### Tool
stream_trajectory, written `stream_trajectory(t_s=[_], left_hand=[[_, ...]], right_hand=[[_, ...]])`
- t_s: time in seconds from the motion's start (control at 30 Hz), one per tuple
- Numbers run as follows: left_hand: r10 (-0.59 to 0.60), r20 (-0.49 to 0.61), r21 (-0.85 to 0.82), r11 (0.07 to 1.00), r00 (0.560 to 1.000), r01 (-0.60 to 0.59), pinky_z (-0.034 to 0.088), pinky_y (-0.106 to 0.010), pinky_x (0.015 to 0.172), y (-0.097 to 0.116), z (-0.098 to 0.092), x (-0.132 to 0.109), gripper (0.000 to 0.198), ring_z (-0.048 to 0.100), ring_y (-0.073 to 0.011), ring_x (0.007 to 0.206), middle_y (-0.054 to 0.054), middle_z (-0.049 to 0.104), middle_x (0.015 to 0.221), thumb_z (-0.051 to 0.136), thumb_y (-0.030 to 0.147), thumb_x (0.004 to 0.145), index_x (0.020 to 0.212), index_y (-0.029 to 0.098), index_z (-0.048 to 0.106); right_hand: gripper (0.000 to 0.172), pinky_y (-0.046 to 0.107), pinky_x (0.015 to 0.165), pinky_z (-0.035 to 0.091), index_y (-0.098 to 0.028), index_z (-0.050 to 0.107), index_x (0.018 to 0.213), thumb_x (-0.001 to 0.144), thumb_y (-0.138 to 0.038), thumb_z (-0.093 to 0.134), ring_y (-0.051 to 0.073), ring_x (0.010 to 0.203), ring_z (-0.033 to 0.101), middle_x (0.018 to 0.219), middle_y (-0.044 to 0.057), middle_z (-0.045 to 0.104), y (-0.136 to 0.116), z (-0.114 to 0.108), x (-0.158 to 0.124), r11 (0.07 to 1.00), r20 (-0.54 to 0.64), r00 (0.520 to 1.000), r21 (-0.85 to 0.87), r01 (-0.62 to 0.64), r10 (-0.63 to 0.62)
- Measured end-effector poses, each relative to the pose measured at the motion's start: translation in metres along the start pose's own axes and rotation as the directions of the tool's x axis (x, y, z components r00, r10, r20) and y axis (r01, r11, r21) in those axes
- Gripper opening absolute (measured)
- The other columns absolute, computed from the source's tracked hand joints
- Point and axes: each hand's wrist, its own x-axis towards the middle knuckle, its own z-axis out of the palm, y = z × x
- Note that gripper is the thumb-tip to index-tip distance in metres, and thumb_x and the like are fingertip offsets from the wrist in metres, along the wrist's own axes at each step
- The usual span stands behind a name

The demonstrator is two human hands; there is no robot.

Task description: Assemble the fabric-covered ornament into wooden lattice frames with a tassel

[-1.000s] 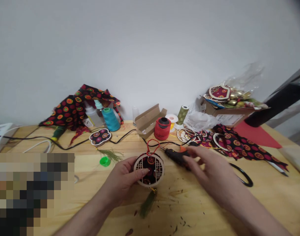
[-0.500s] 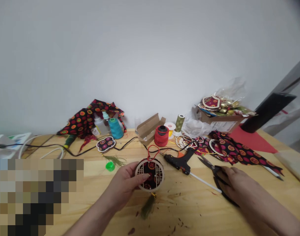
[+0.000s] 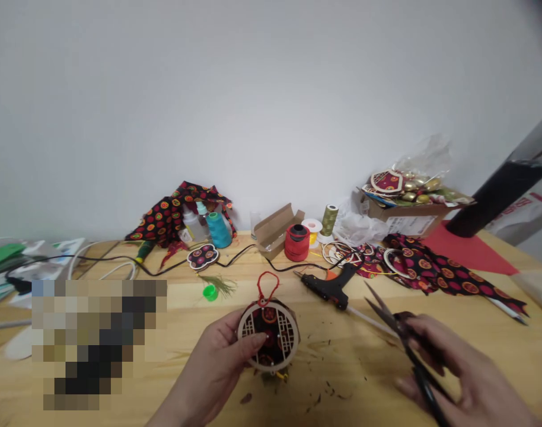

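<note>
My left hand (image 3: 222, 359) grips a round pendant (image 3: 268, 336) by its left side, thumb across its face. The pendant has a pale lattice rim over dark patterned fabric, a red cord loop (image 3: 267, 287) at its top and a bit of yellow cord below. Its tassel is mostly hidden behind it. To the right, my right hand (image 3: 458, 356) holds black-handled scissors (image 3: 398, 326), blades slightly apart and pointing up and left. They are clear of the pendant. Beyond them a black glue gun (image 3: 327, 289) with a white glue stick lies on the table.
Behind stand a red thread spool (image 3: 296, 244), a teal thread cone (image 3: 219, 230) and an open cardboard box (image 3: 275, 231). A flower-shaped pendant (image 3: 203, 257) and a green cap (image 3: 210, 292) lie left. Patterned fabric (image 3: 458, 270) spreads at right. Dark scraps dot the wooden table (image 3: 342, 379).
My right hand has lifted the scissors off the table and drawn them nearer me. The pendant in my left hand has tilted and come a little closer, hiding its tassel.
</note>
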Motion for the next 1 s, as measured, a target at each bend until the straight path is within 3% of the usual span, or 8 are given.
stream_trajectory(t_s=[0.07,0.17,0.23,0.33,0.53,0.73,1.0], left_hand=[[0.012,-0.001,-0.007,1.0,1.0,-0.012,0.052,-0.027,0.071,-0.002,0.0,-0.003,0.029,0.067,-0.019,0.077,-0.009,0.076,0.087,0.079,0.021,0.068,0.096,0.015,0.074],[0.032,-0.019,-0.022,0.999,0.999,-0.032,0.051,-0.027,0.073,-0.003,0.0,-0.006,0.031,0.067,-0.0194,0.079,-0.009,0.075,0.088,0.079,0.022,0.067,0.097,0.015,0.074],[0.029,-0.023,-0.021,0.999,0.999,-0.029,0.051,-0.027,0.073,-0.005,0.001,-0.007,0.032,0.067,-0.0196,0.08,-0.009,0.075,0.089,0.079,0.022,0.068,0.099,0.016,0.074],[0.019,-0.012,0.009,1.0,1.0,-0.019,0.051,-0.027,0.074,-0.012,0.004,-0.009,0.034,0.067,-0.0207,0.082,-0.009,0.075,0.092,0.077,0.022,0.07,0.104,0.017,0.073],[0.011,-0.002,0.093,0.996,1.0,-0.011,0.051,-0.03,0.08,-0.02,0.009,-0.013,0.032,0.067,-0.0227,0.089,-0.007,0.075,0.097,0.076,0.025,0.072,0.103,0.019,0.072],[0.023,-0.024,0.182,0.983,0.999,-0.018,0.051,-0.029,0.08,-0.02,0.009,-0.015,0.033,0.067,-0.0239,0.094,-0.006,0.075,0.099,0.076,0.026,0.072,0.104,0.02,0.072],[0.02,-0.022,0.185,0.983,1.0,-0.016,0.051,-0.03,0.079,-0.023,0.008,-0.014,0.033,0.067,-0.0229,0.091,-0.007,0.075,0.1,0.075,0.027,0.072,0.104,0.019,0.072]], right_hand=[[0.033,0.026,0.064,0.054,-0.028,0.066,0.094,0.061,-0.029,0.07,0.024,0.08,0.067,0.094,0.006,0.072,-0.023,0.011,-0.001,0.976,0.175,0.983,0.217,0.021,-0.06],[0.024,0.026,0.061,0.052,-0.024,0.065,0.088,0.065,-0.03,0.071,0.021,0.073,0.064,0.079,0.003,0.068,-0.046,0.032,0.0,0.878,0.351,0.936,0.448,-0.166,-0.003],[0.02,0.025,0.056,0.049,-0.021,0.06,0.08,0.068,-0.034,0.069,0.018,0.065,0.06,0.073,0.002,0.063,-0.055,0.048,0.0,0.757,0.392,0.918,0.583,-0.295,0.056],[0.026,0.027,0.059,0.048,-0.02,0.058,0.087,0.071,-0.038,0.068,0.017,0.069,0.058,0.083,0.004,0.065,-0.065,0.068,0.001,0.655,0.368,0.926,0.679,-0.331,0.086],[0.019,0.031,0.068,0.049,-0.022,0.059,0.085,0.069,-0.027,0.069,0.017,0.072,0.057,0.082,0.002,0.065,-0.082,0.083,-0.002,0.613,0.191,0.97,0.752,-0.243,0.15],[0.01,0.024,0.058,0.05,-0.022,0.056,0.081,0.076,-0.025,0.065,0.015,0.066,0.06,0.073,-0.001,0.063,-0.087,0.083,-0.003,0.524,0.262,0.952,0.795,-0.307,0.159],[0.013,0.025,0.058,0.049,-0.021,0.056,0.075,0.071,-0.025,0.068,0.015,0.064,0.058,0.069,-0.001,0.063,-0.087,0.083,0.0,0.583,0.217,0.957,0.76,-0.289,0.192]])
